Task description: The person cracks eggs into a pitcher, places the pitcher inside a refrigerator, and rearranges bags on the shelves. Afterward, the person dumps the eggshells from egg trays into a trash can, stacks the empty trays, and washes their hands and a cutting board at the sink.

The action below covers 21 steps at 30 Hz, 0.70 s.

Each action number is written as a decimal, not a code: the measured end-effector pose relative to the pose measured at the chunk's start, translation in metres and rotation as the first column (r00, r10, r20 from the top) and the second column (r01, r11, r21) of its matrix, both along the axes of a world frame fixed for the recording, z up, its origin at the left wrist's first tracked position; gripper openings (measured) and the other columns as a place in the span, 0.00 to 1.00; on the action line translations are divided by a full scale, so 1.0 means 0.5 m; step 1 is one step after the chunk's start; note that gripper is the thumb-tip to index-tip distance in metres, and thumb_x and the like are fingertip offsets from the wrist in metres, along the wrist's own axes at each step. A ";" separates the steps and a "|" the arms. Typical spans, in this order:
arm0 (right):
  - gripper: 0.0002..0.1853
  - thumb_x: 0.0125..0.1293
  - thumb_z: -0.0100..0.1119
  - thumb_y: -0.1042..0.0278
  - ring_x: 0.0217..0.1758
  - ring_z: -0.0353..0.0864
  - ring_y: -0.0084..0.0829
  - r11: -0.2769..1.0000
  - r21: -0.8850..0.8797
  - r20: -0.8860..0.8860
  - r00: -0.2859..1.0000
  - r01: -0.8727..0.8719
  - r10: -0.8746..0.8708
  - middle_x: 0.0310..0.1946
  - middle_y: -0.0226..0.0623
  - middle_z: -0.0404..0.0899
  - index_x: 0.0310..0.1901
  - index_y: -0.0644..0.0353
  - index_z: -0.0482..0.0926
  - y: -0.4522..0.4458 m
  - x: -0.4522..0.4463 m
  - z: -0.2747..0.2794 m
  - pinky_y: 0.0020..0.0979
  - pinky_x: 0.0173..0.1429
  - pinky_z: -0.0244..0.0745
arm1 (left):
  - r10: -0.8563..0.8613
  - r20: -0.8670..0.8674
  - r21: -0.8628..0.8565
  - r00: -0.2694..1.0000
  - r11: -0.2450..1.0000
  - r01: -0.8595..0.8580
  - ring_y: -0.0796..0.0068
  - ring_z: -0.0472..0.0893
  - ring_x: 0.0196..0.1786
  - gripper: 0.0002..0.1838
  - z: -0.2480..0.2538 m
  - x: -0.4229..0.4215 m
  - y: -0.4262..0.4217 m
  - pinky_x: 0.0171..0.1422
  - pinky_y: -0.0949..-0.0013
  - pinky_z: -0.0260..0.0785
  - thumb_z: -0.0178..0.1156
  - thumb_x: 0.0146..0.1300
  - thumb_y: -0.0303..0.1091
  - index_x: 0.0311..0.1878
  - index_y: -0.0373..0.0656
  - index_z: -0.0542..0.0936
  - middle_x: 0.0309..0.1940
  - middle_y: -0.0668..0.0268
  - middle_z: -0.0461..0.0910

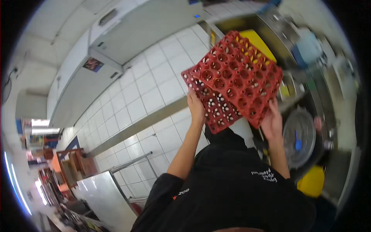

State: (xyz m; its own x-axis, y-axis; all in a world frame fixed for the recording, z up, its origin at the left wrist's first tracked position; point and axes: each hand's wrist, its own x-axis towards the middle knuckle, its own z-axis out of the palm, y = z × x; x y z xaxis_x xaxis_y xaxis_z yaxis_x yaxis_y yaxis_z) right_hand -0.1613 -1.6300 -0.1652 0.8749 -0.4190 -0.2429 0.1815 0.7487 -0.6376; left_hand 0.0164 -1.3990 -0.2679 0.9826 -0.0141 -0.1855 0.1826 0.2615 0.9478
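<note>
Two red plastic egg trays are held up in front of my body, overlapping at an angle. My left hand (pixel 196 106) is closed on the left edge of the lower egg tray (pixel 222 108), whose floor is dotted with holes. My right hand (pixel 273 121) grips the lower right edge of the upper egg tray (pixel 239 75). That tray covers much of the lower one, and its round cups face me. The fingers of both hands are partly hidden behind the trays.
A sink (pixel 232 24) with a yellow thing (pixel 257 42) in it lies beyond the trays. To the right stand a clear round basin (pixel 288 131) and a yellow container (pixel 312 181). A steel table (pixel 102 197) is at the lower left. White tiles (pixel 150 92) cover the floor.
</note>
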 end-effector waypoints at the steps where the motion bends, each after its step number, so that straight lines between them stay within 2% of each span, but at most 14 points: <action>1: 0.24 0.88 0.51 0.68 0.81 0.73 0.36 0.997 0.072 0.046 0.999 -0.030 0.026 0.77 0.34 0.74 0.80 0.52 0.66 0.016 0.087 0.013 0.50 0.85 0.67 | 0.117 -0.042 -0.209 0.992 0.970 -0.123 0.73 0.78 0.55 0.24 0.026 0.070 -0.010 0.66 0.64 0.72 0.44 0.92 0.52 0.62 0.37 0.77 0.52 0.63 0.81; 2: 0.26 0.87 0.52 0.70 0.82 0.72 0.37 0.992 0.107 0.082 0.995 -0.072 0.063 0.79 0.35 0.73 0.82 0.50 0.64 0.028 0.149 0.001 0.52 0.86 0.66 | 0.148 -0.025 -0.146 0.989 0.978 -0.150 0.72 0.80 0.56 0.27 0.010 0.119 -0.005 0.64 0.64 0.75 0.40 0.93 0.55 0.58 0.38 0.76 0.54 0.61 0.81; 5: 0.26 0.87 0.51 0.69 0.85 0.69 0.37 0.981 0.080 0.051 0.983 -0.179 0.175 0.81 0.34 0.70 0.82 0.49 0.63 0.093 0.345 -0.001 0.52 0.89 0.63 | 0.220 -0.066 -0.136 0.973 0.964 -0.227 0.71 0.81 0.57 0.25 0.028 0.279 0.023 0.62 0.64 0.78 0.40 0.93 0.55 0.59 0.40 0.74 0.57 0.60 0.80; 6: 0.25 0.87 0.52 0.70 0.84 0.70 0.36 0.977 0.063 0.096 0.976 -0.202 0.196 0.81 0.34 0.70 0.81 0.48 0.64 0.121 0.415 0.010 0.50 0.88 0.63 | 0.302 0.042 -0.231 0.952 0.930 -0.284 0.67 0.83 0.59 0.25 0.010 0.336 0.015 0.61 0.64 0.82 0.40 0.93 0.55 0.63 0.41 0.72 0.60 0.59 0.80; 7: 0.25 0.87 0.52 0.70 0.84 0.70 0.36 0.977 0.052 0.092 0.975 -0.206 0.201 0.81 0.34 0.70 0.81 0.48 0.64 0.137 0.478 0.003 0.50 0.88 0.63 | 0.306 0.038 -0.241 0.951 0.927 -0.288 0.67 0.83 0.59 0.25 0.029 0.386 0.013 0.61 0.64 0.82 0.40 0.93 0.55 0.63 0.41 0.72 0.60 0.59 0.80; 9: 0.25 0.87 0.54 0.70 0.83 0.71 0.36 0.968 0.109 0.024 0.974 -0.225 0.223 0.80 0.33 0.71 0.80 0.48 0.65 0.166 0.637 -0.029 0.49 0.88 0.64 | 0.348 -0.014 -0.468 0.938 0.826 -0.313 0.61 0.87 0.61 0.27 0.052 0.530 0.033 0.62 0.58 0.88 0.47 0.91 0.55 0.76 0.44 0.69 0.67 0.60 0.82; 10: 0.24 0.87 0.54 0.69 0.82 0.71 0.35 0.966 0.126 0.044 0.974 -0.226 0.222 0.79 0.33 0.73 0.79 0.48 0.66 0.176 0.697 -0.022 0.48 0.87 0.65 | 0.404 0.036 -0.439 0.914 0.828 -0.349 0.57 0.87 0.64 0.28 0.052 0.599 0.043 0.64 0.54 0.88 0.49 0.89 0.53 0.79 0.44 0.68 0.71 0.59 0.80; 11: 0.24 0.87 0.54 0.69 0.82 0.71 0.35 0.976 0.123 0.039 0.984 -0.179 0.176 0.79 0.33 0.73 0.79 0.48 0.66 0.182 0.771 -0.037 0.48 0.87 0.65 | 0.358 -0.021 -0.352 0.934 0.871 -0.342 0.57 0.87 0.65 0.28 0.049 0.668 0.057 0.63 0.54 0.89 0.48 0.90 0.53 0.79 0.43 0.69 0.72 0.59 0.80; 13: 0.21 0.86 0.57 0.71 0.77 0.77 0.37 0.960 0.196 0.060 0.979 -0.201 0.193 0.74 0.37 0.77 0.75 0.48 0.67 0.192 0.912 -0.069 0.48 0.80 0.72 | 0.195 0.127 -0.475 0.972 0.873 -0.113 0.58 0.86 0.66 0.26 0.053 0.810 0.078 0.63 0.55 0.89 0.49 0.90 0.50 0.77 0.42 0.71 0.71 0.59 0.80; 14: 0.20 0.85 0.60 0.68 0.73 0.80 0.36 0.980 0.144 0.014 0.990 -0.141 0.140 0.70 0.35 0.81 0.73 0.48 0.70 0.201 0.980 -0.069 0.47 0.77 0.74 | 0.143 0.124 -0.475 0.982 0.877 -0.067 0.58 0.86 0.66 0.26 0.050 0.884 0.067 0.63 0.55 0.89 0.49 0.90 0.50 0.77 0.42 0.71 0.71 0.59 0.80; 15: 0.20 0.85 0.60 0.68 0.73 0.80 0.36 0.983 0.152 0.001 0.995 -0.100 0.101 0.70 0.35 0.81 0.73 0.48 0.70 0.195 1.036 -0.068 0.47 0.77 0.74 | 0.143 0.136 -0.466 0.980 0.883 -0.064 0.59 0.87 0.65 0.25 0.046 0.948 0.069 0.63 0.55 0.89 0.50 0.89 0.48 0.77 0.41 0.71 0.71 0.58 0.80; 17: 0.18 0.83 0.64 0.66 0.65 0.83 0.31 0.992 0.011 -0.229 0.965 -0.129 0.128 0.62 0.31 0.85 0.70 0.48 0.75 0.187 1.160 -0.058 0.41 0.70 0.75 | 0.135 0.157 -0.437 0.978 0.898 -0.053 0.59 0.87 0.65 0.24 0.054 1.085 0.077 0.63 0.56 0.89 0.51 0.89 0.46 0.77 0.40 0.71 0.71 0.58 0.80; 18: 0.17 0.83 0.66 0.63 0.57 0.82 0.25 0.987 -0.067 -0.348 0.931 -0.143 0.111 0.55 0.28 0.88 0.67 0.48 0.78 0.178 1.217 -0.070 0.35 0.60 0.75 | 0.134 0.124 -0.449 0.983 0.891 -0.065 0.59 0.86 0.66 0.25 0.047 1.151 0.070 0.65 0.56 0.89 0.49 0.90 0.47 0.77 0.40 0.69 0.71 0.56 0.79; 21: 0.16 0.84 0.65 0.62 0.50 0.82 0.21 0.991 0.060 -0.345 0.929 -0.119 0.133 0.51 0.26 0.88 0.67 0.49 0.78 0.146 1.360 -0.031 0.31 0.51 0.74 | 0.058 0.135 -0.431 0.989 0.902 0.006 0.59 0.85 0.67 0.25 0.100 1.337 0.014 0.67 0.57 0.88 0.47 0.91 0.49 0.77 0.40 0.67 0.72 0.55 0.77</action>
State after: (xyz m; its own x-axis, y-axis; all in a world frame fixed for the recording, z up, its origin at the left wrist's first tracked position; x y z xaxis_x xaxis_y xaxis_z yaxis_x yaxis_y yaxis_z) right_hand 0.5184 -1.5570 -0.1808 0.7778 -0.2956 -0.5547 -0.1439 0.7753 -0.6150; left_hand 0.6848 -1.3922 -0.2178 0.9990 -0.0349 -0.0263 0.0427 0.6513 0.7576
